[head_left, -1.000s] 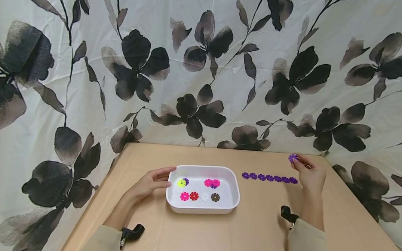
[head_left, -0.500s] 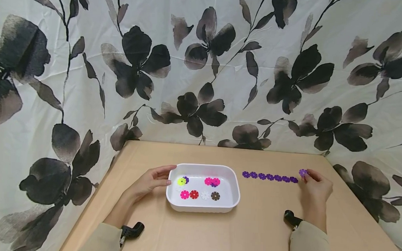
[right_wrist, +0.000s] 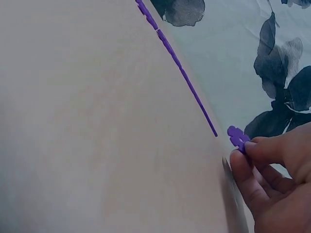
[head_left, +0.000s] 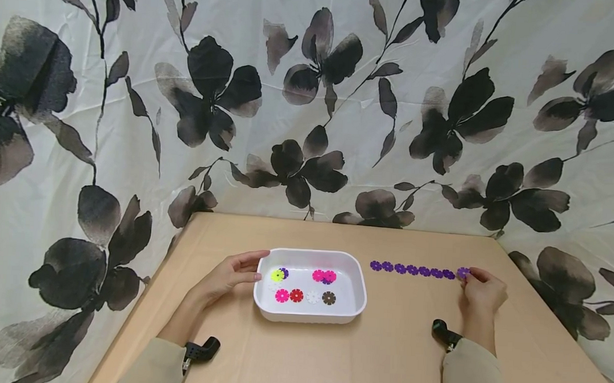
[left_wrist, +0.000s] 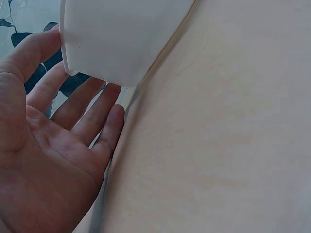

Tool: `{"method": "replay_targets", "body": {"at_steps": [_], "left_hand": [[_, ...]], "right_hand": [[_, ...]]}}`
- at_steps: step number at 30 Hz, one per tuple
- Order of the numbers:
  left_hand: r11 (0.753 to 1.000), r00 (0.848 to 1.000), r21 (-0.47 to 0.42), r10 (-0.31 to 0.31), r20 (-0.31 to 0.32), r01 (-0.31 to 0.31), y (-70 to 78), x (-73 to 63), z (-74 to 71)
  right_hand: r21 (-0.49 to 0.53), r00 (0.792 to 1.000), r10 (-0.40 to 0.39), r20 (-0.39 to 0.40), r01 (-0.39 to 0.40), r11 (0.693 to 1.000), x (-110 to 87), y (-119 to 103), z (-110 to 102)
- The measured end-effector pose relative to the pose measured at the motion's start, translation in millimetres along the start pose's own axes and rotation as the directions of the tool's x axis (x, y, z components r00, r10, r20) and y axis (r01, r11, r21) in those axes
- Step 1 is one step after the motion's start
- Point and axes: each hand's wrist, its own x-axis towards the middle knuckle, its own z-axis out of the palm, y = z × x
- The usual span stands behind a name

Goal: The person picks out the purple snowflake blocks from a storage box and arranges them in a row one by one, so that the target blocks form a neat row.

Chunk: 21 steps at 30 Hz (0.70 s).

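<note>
A white plastic tray (head_left: 309, 317) with small flower-shaped plastic discs inside stands on the table. My left hand (head_left: 236, 275) is at its left end, its loosely extended fingers touching the tray's rim and wall; the left wrist view shows the palm (left_wrist: 53, 165) facing the tray wall (left_wrist: 126, 39). Between thumb and fingertips, my right hand (head_left: 483, 290) pinches a purple flower-shaped disc (head_left: 463, 272). This disc is just beyond the right end of a row of purple discs (head_left: 411, 270). From the right wrist view, the pinched disc (right_wrist: 236, 137) looks tilted and raised off the table, a small gap from the row (right_wrist: 187, 80).
Inside the tray are a yellow disc (head_left: 277, 276), a red disc (head_left: 296, 295), a brown disc (head_left: 328, 298), plus pink, white and purple ones. A floral cloth (head_left: 310, 123) hangs behind the wooden table (head_left: 382, 355).
My right hand has carried the purple disc right and then lowered it to the level of the row's end. The left hand stays at the tray.
</note>
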Motion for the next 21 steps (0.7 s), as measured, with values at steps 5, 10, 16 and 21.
{"method": "replay_targets", "body": {"at_steps": [5,10,16,21], "left_hand": [[1.000,1.000,-0.003,0.000,-0.003,-0.001,1.1,1.0,-0.7],[1.000,1.000,-0.005,-0.008,-0.005,0.008,1.0,0.2,-0.6],[1.000,1.000,-0.010,-0.012,-0.010,0.012,0.9,-0.2,-0.4],[1.000,1.000,-0.009,-0.017,-0.010,0.017,0.2,-0.1,0.0]], "right_hand": [[-0.033,1.000,0.008,-0.012,-0.008,0.999,3.0,1.2,1.9],[-0.102,0.999,0.016,-0.032,-0.019,0.995,3.3,1.4,2.3],[-0.183,0.999,-0.015,-0.039,0.008,0.983,3.2,3.3,3.1],[-0.230,0.998,-0.060,-0.031,0.051,0.972,2.3,3.9,4.6]]}}
